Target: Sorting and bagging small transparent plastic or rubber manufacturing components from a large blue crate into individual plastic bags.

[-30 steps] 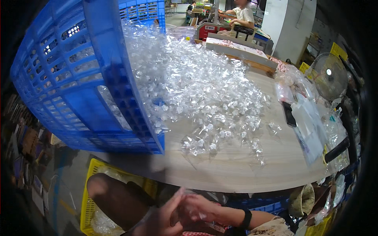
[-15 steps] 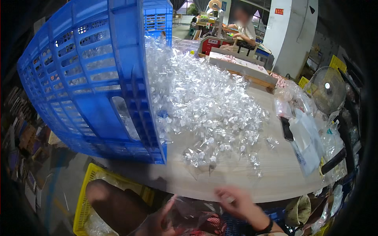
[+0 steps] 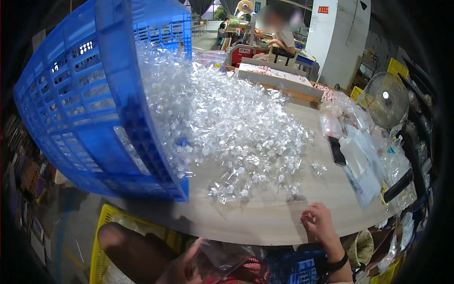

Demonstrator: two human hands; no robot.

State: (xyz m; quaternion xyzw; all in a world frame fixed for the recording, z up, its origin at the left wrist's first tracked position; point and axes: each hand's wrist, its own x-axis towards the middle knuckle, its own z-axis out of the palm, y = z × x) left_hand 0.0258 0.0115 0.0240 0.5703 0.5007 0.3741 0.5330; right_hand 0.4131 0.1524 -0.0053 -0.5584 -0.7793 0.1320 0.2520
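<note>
At the lower edge, my left hand (image 3: 187, 265) is closed on a clear plastic bag (image 3: 220, 258) held over my lap. Its index finger or thumb points up along the bag's rim. Above the table's near edge is my right hand (image 3: 319, 220), its fingers curled in; whatever they may hold is too small to make out. Just beyond it, a large heap of small clear packets (image 3: 246, 123) with white pieces inside spreads over the wooden table (image 3: 265, 220). The heap spills out of a blue plastic crate (image 3: 104, 132) tipped on its side.
A phone (image 3: 336, 150), a pale flat bag (image 3: 362, 165) and a fan (image 3: 387, 100) are at the right. A yellow crate (image 3: 98, 255) stands below the table at left. Across the table, a person (image 3: 282, 40) sits behind a white tray (image 3: 269, 73).
My right hand has moved away from the plastic bag, up and to the right over the table. My left hand stays at the bag. The whole view has shifted slightly.
</note>
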